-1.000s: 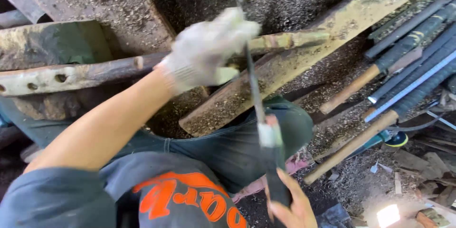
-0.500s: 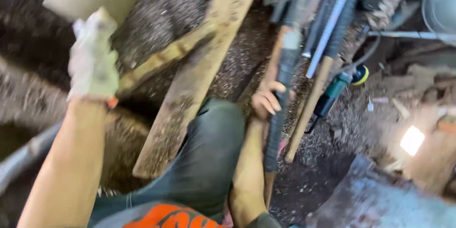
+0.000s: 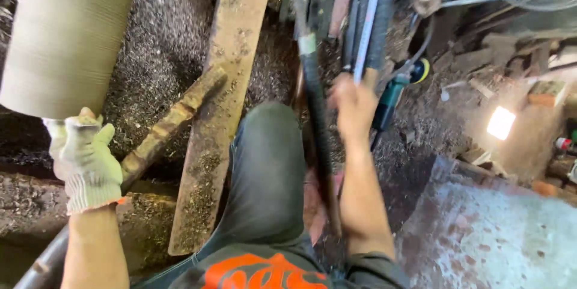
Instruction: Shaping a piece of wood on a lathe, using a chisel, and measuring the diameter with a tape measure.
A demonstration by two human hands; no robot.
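gloved left hand (image 3: 87, 159) steadies a pale cylinder (image 3: 66, 36); right hand (image 3: 353, 105) reaches into long rods (image 3: 366, 18).
left fingers closed on a rusty bar (image 3: 171, 123) below the cylinder; right fingers blurred, grip unclear.

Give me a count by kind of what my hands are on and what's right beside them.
Gloved left hand resting on long rusty bar: 1
Bare right hand at bundle of long-handled tools: 1
Pale cylinder: 1
Wooden plank: 1
Dark rod: 1
Green power tool: 1
Total: 6
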